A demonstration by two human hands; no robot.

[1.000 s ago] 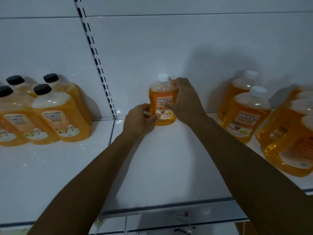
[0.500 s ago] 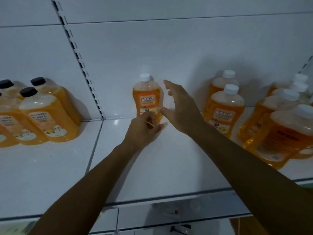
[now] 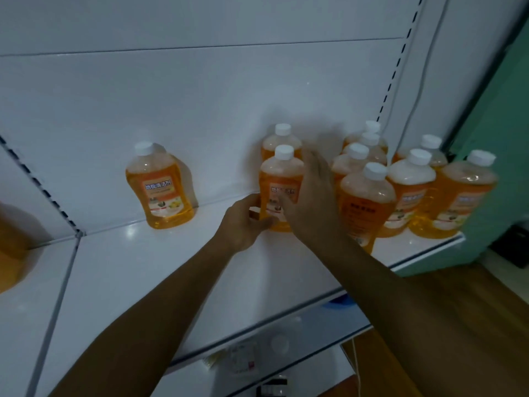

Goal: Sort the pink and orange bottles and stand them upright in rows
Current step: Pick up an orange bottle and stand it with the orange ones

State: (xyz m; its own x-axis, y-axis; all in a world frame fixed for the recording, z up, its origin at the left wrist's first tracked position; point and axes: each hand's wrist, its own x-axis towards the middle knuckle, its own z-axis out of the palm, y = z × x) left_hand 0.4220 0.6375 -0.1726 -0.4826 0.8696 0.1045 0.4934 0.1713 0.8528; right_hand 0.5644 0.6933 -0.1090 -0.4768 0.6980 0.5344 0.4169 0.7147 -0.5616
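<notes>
Orange bottle (image 3: 279, 190) | L hand (image 3: 243, 222) grips base; R hand (image 3: 312, 196) beside

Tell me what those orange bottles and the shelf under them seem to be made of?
The lone bottle looks like clear, glossy plastic: the orange liquid shows through its walls, under a matte white cap, likely plastic too. The shelf looks like white painted metal, smooth and semi-glossy, since it carries soft light reflections; that is a guess.

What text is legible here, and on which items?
"地板清洁剂": label of the lone orange bottle at the back wall.
Same heading, half hidden and blurred: bottle between the left hand and right hand.
Labels on the right cluster: too blurred.
</notes>
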